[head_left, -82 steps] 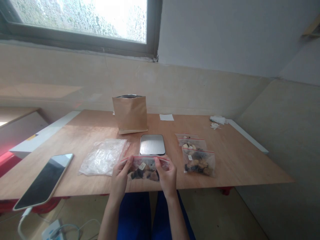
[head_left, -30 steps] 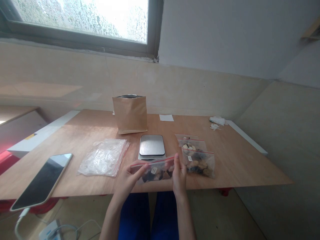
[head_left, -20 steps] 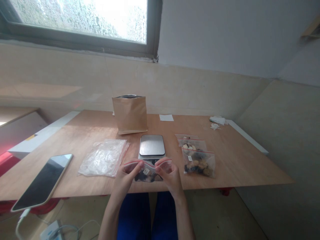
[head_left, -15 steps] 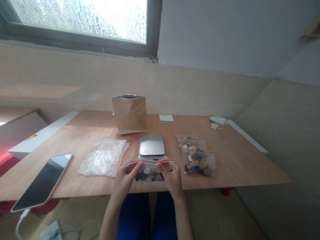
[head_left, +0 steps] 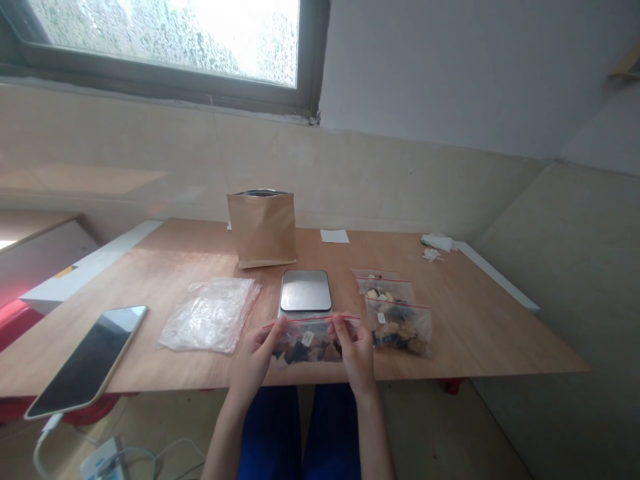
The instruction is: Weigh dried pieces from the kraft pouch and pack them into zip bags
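Both my hands hold one clear zip bag [head_left: 313, 341] with a red seal line, a small white label and dark and tan dried pieces inside. My left hand [head_left: 254, 357] pinches the top edge near its left end, thumb in front. Toward the right end, my right hand [head_left: 357, 350] pinches the same edge. Just behind the bag lies a digital scale [head_left: 306, 291] with a bare metal plate, its front part hidden. Several filled zip bags [head_left: 399, 328] overlap to the right of my right hand. Left of my left hand is a stack of flat zip bags [head_left: 210, 315].
A brown paper pouch [head_left: 263, 230] stands with its top open behind the scale. At the left lies a phone [head_left: 87, 363] with a cable plugged in. A white paper [head_left: 335, 236] and crumpled tissues [head_left: 437, 243] are at the back of the wooden table [head_left: 480, 333].
My right hand has slid to the right along the bag's top edge, so my hands are farther apart. The seal edge is straighter, and more of the bag and its label shows.
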`<move>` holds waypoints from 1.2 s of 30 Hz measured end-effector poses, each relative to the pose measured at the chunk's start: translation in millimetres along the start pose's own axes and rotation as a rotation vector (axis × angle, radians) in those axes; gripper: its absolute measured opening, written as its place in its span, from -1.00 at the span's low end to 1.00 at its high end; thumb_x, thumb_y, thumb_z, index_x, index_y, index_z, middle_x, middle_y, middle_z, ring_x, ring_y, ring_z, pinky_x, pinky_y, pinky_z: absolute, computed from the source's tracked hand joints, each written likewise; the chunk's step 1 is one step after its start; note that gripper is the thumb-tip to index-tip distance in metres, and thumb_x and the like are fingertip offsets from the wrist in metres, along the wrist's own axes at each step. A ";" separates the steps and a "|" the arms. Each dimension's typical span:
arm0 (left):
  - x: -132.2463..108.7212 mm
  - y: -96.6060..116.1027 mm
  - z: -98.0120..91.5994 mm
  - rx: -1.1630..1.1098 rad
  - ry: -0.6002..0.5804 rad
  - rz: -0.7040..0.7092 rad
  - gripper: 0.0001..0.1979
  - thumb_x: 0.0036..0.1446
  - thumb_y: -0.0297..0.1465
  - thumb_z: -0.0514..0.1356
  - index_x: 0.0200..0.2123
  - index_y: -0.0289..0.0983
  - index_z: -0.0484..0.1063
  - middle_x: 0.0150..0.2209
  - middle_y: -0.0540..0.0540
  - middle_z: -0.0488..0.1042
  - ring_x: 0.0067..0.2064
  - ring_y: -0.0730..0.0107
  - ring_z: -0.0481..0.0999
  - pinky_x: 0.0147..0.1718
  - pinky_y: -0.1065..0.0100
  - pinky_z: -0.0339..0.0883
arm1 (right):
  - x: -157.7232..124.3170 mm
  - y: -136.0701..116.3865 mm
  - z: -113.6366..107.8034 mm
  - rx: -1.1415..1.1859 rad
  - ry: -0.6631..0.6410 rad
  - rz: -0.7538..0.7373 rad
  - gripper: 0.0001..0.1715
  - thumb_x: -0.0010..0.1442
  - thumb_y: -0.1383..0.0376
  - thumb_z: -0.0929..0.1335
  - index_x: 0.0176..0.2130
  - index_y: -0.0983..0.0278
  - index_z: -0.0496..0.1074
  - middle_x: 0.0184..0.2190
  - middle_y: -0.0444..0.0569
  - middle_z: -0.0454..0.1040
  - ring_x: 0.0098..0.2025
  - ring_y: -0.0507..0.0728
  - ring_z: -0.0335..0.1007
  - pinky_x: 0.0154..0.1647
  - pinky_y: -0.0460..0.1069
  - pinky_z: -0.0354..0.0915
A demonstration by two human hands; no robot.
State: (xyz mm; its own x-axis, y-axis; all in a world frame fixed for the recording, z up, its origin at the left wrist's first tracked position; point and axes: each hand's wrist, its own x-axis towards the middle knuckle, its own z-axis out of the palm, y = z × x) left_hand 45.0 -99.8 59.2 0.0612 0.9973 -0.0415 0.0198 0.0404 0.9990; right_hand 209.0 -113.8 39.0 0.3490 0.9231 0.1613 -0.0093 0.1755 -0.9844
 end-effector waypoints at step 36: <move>5.3 -2.5 -15.8 0.000 0.137 0.083 -0.56 0.05 -0.08 0.06 -0.52 -0.30 0.53 -0.43 -0.15 0.56 -0.42 0.33 0.47 -0.38 0.36 0.34 | 23.2 18.0 -79.8 0.076 0.509 0.081 -0.52 -0.11 -0.02 0.42 -0.40 0.36 0.49 -0.44 0.02 0.54 -0.39 0.15 0.44 -0.37 -0.01 0.33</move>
State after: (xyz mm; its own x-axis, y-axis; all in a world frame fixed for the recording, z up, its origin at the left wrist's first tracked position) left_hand 29.5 -93.7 56.7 -0.0738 0.9963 0.0443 0.0200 -0.0429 0.9989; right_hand 291.7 -116.5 19.4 0.7558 0.6547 0.0119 -0.1162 0.1520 -0.9815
